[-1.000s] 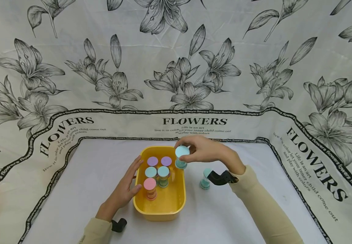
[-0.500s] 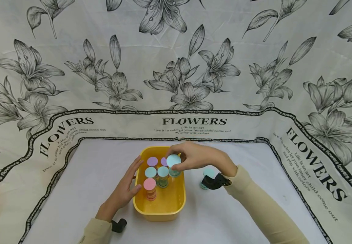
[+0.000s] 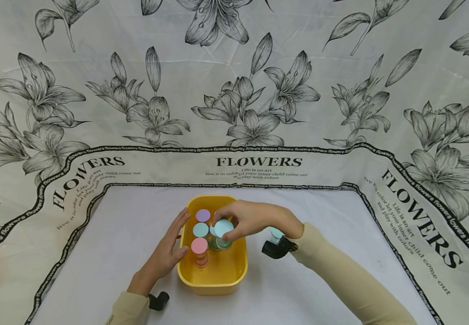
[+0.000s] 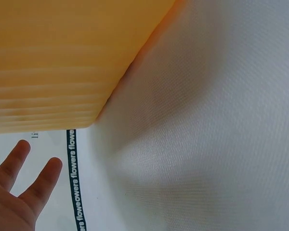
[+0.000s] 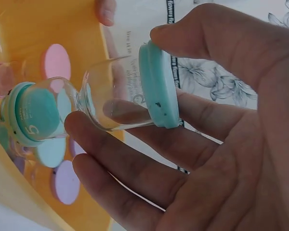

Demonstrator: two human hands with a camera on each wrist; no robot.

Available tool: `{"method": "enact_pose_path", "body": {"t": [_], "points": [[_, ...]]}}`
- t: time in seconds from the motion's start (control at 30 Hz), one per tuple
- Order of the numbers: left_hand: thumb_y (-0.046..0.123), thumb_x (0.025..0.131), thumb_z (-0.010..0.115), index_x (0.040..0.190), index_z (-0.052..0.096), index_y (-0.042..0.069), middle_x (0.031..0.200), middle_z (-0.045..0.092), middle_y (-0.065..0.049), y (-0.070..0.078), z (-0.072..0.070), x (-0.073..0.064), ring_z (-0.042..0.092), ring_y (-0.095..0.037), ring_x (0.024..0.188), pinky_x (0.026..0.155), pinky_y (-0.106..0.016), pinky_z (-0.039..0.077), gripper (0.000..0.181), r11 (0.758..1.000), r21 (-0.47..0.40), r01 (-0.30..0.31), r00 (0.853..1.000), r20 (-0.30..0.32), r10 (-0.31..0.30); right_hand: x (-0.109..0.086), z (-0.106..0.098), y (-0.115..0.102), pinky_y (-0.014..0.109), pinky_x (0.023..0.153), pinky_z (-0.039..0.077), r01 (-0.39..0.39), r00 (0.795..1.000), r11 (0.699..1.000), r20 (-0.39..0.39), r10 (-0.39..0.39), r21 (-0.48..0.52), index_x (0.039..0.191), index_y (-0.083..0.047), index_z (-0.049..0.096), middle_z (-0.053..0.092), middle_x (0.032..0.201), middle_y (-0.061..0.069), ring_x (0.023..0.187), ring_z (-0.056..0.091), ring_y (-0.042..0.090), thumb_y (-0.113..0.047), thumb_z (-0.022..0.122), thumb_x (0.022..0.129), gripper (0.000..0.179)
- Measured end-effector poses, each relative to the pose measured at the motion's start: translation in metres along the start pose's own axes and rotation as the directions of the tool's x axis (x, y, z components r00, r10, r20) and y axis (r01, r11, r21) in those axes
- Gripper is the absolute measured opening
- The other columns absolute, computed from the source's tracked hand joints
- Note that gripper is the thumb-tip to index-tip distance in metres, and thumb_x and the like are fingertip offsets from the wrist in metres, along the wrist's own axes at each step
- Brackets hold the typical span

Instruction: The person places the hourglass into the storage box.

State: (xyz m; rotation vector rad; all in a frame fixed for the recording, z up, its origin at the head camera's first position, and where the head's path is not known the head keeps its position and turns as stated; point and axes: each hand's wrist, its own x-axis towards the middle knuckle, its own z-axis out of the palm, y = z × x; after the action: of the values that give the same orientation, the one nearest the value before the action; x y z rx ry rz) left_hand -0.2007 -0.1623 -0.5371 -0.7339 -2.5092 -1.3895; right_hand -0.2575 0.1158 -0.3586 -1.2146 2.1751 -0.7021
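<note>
My right hand (image 3: 252,218) holds a clear hourglass (image 5: 159,89) with teal end caps by its upper cap, low over the yellow bin (image 3: 214,285). In the right wrist view the thumb lies on that cap while the fingers lie along the glass; its lower end bears a 5. Inside the bin stand a pink-capped hourglass (image 3: 199,246), a teal-capped hourglass (image 3: 200,230) and a purple-capped hourglass (image 3: 203,215). Others are partly hidden by the right hand. My left hand (image 3: 163,250) rests along the bin's left rim, fingers extended.
Another teal-capped hourglass (image 3: 276,234) stands on the white cloth right of the bin, partly covered by the right wrist's black camera mount (image 3: 277,248). A flower-printed cloth (image 3: 259,167) rises behind the table.
My right hand has carried the teal-capped hourglass from the bin's right rim leftward, nearer and down into the bin. The left hand has stayed at the rim.
</note>
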Motion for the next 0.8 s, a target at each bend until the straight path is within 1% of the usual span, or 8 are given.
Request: {"method": "enact_pose_path", "body": {"t": [0.13, 0.27, 0.47, 0.7, 0.8], "points": [[0.034, 0.094, 0.055, 0.164, 0.025, 0.021, 0.174, 0.013, 0.000, -0.001, 0.000, 0.000, 0.033, -0.039, 0.151, 0.100, -0.067, 0.048, 0.077, 1.000, -0.012, 0.000, 1.000, 0.001, 0.000, 0.006, 0.008, 0.004, 0.021, 0.081, 0.056, 0.008, 1.000, 1.000, 0.026, -0.007, -0.020, 0.121, -0.011, 0.069, 0.067, 0.107, -0.007, 0.087, 0.062, 0.007, -0.019, 0.074, 0.091, 0.032], [0.034, 0.094, 0.055, 0.164, 0.025, 0.020, 0.174, 0.013, -0.001, -0.002, 0.000, 0.000, 0.033, -0.040, 0.151, 0.099, -0.067, 0.049, 0.077, 1.000, -0.007, -0.009, 1.000, 0.001, 0.009, 0.010, 0.014, 0.007, 0.020, 0.082, 0.055, -0.015, 0.999, 1.000, 0.032, 0.016, -0.020, 0.119, -0.014, 0.071, 0.068, 0.105, -0.009, 0.089, 0.062, 0.008, -0.019, 0.075, 0.090, 0.030], [0.032, 0.094, 0.054, 0.164, 0.025, 0.018, 0.174, 0.013, -0.002, -0.003, 0.000, -0.001, 0.032, -0.038, 0.152, 0.099, -0.065, 0.049, 0.077, 1.000, 0.010, -0.022, 1.000, 0.001, 0.022, 0.015, 0.024, 0.014, 0.019, 0.085, 0.054, -0.048, 0.996, 0.999, 0.068, 0.049, -0.013, 0.124, -0.010, 0.071, 0.069, 0.110, -0.009, 0.094, 0.063, 0.009, -0.020, 0.076, 0.090, 0.035], [0.035, 0.095, 0.054, 0.165, 0.024, 0.019, 0.174, 0.013, -0.002, -0.003, 0.000, 0.000, 0.032, -0.037, 0.152, 0.099, -0.063, 0.049, 0.077, 1.000, 0.012, -0.022, 1.000, 0.002, 0.022, 0.021, 0.035, 0.021, 0.017, 0.085, 0.053, -0.075, 0.994, 0.997, 0.083, 0.078, -0.030, 0.121, -0.013, 0.072, 0.070, 0.106, -0.012, 0.090, 0.061, 0.001, -0.021, 0.078, 0.089, 0.034], [0.035, 0.096, 0.053, 0.165, 0.024, 0.019, 0.174, 0.013, -0.002, -0.003, 0.000, 0.000, 0.032, -0.037, 0.152, 0.099, -0.062, 0.050, 0.077, 1.000, 0.021, -0.024, 1.000, 0.002, 0.024, 0.022, 0.038, 0.023, 0.017, 0.083, 0.054, -0.081, 0.993, 0.996, 0.089, 0.083, -0.032, 0.118, -0.015, 0.072, 0.070, 0.103, -0.013, 0.088, 0.061, 0.001, -0.021, 0.078, 0.088, 0.031]]}}
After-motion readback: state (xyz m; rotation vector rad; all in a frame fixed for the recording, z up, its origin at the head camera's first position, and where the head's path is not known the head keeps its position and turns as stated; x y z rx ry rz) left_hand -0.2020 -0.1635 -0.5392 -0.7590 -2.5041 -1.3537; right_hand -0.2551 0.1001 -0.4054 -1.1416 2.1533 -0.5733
